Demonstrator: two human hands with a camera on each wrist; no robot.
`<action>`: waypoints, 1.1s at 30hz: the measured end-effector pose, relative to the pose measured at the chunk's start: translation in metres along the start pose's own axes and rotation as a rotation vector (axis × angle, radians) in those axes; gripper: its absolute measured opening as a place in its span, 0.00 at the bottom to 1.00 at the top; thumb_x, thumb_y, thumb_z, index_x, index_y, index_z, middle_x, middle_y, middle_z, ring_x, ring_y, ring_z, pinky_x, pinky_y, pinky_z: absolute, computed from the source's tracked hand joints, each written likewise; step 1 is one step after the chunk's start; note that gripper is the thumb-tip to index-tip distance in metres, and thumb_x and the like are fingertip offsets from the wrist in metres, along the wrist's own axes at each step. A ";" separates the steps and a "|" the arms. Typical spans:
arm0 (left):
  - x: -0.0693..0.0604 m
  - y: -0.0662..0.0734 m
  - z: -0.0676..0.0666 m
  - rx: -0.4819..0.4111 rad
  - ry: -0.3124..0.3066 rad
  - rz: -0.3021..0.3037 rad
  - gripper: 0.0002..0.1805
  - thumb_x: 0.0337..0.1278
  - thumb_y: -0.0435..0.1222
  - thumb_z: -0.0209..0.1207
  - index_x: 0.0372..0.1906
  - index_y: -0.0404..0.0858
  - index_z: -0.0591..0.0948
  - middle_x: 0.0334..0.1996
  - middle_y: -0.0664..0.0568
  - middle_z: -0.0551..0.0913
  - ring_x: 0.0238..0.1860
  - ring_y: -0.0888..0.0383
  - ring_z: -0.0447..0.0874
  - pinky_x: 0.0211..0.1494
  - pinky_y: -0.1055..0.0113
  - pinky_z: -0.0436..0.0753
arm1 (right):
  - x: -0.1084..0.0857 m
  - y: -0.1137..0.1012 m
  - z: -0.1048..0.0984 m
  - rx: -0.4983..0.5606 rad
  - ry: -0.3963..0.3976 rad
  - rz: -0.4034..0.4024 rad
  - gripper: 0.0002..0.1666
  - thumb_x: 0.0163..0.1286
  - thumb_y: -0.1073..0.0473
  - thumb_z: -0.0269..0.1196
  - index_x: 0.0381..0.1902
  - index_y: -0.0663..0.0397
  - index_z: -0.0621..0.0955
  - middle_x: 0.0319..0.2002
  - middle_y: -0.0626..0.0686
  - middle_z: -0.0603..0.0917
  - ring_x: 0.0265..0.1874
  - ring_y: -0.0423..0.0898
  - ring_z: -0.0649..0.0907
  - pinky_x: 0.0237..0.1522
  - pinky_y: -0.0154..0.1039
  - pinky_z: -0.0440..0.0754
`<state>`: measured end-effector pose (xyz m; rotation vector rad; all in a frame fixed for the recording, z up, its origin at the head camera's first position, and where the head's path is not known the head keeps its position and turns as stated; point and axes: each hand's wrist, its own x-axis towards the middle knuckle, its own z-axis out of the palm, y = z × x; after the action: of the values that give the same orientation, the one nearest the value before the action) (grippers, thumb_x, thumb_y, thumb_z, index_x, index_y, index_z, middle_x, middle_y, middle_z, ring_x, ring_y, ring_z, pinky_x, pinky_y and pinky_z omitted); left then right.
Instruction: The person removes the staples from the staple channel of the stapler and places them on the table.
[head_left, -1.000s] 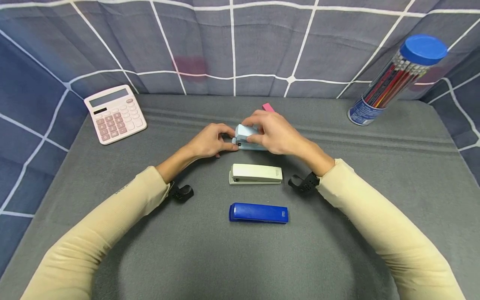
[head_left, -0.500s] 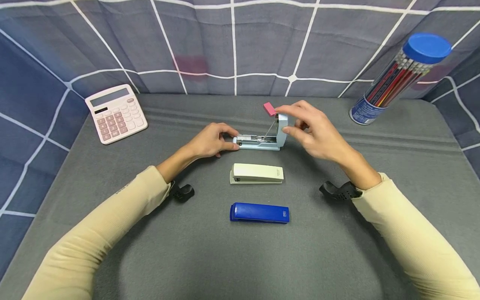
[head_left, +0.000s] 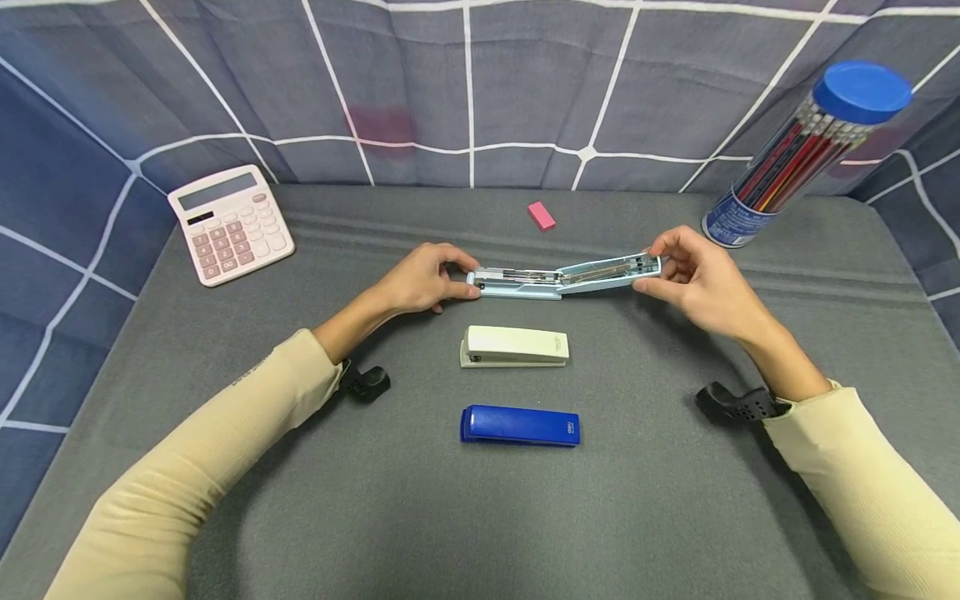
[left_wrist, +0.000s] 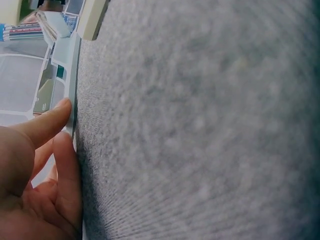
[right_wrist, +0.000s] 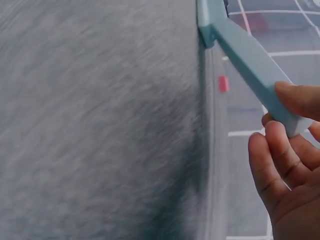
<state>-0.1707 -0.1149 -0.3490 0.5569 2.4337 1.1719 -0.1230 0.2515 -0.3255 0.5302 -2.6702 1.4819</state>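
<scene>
A light blue stapler (head_left: 521, 290) lies unfolded on the grey table, its top arm swung far over to the right and tilted slightly up, with the metal staple channel exposed. My left hand (head_left: 426, 282) pinches the front end of its base between thumb and fingers. At the far end of the raised arm, my right hand (head_left: 701, 279) grips the tip; in the right wrist view the thumb and fingers hold the stapler arm (right_wrist: 255, 70) from both sides. Nearer to me lie a cream stapler (head_left: 514, 346) and a blue stapler (head_left: 520, 425), both closed and untouched.
A pink eraser (head_left: 542, 216) lies behind the light blue stapler. At the back left is a pink calculator (head_left: 231, 225). A tall tub of pencils (head_left: 802, 158) with a blue lid stands at the back right, close beyond my right hand. A checked cloth (head_left: 420, 83) hangs behind.
My right hand has lifted the light blue stapler's top arm through upright and swung it down to the right. My left hand has stayed on the base.
</scene>
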 end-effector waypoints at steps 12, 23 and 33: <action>0.001 0.000 0.001 -0.006 -0.007 0.002 0.22 0.57 0.36 0.70 0.56 0.34 0.81 0.49 0.46 0.79 0.17 0.57 0.75 0.20 0.66 0.81 | -0.003 0.003 -0.004 -0.021 -0.014 0.034 0.18 0.56 0.75 0.70 0.44 0.69 0.77 0.44 0.52 0.81 0.36 0.38 0.81 0.35 0.25 0.79; 0.000 -0.002 0.000 -0.024 -0.010 -0.005 0.23 0.57 0.36 0.70 0.56 0.34 0.81 0.49 0.45 0.79 0.16 0.59 0.74 0.19 0.67 0.81 | 0.011 -0.044 0.025 -0.074 -0.046 0.022 0.13 0.62 0.63 0.70 0.43 0.63 0.83 0.57 0.57 0.79 0.62 0.51 0.71 0.66 0.46 0.64; 0.001 -0.001 0.000 -0.019 -0.001 0.000 0.22 0.56 0.35 0.70 0.55 0.34 0.82 0.48 0.46 0.80 0.16 0.59 0.74 0.18 0.67 0.81 | 0.043 -0.063 0.075 -0.056 -0.168 0.020 0.11 0.64 0.61 0.68 0.41 0.62 0.84 0.53 0.59 0.81 0.57 0.52 0.77 0.62 0.54 0.71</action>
<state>-0.1721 -0.1148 -0.3502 0.5511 2.4188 1.1934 -0.1337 0.1465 -0.3062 0.6533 -2.8410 1.4232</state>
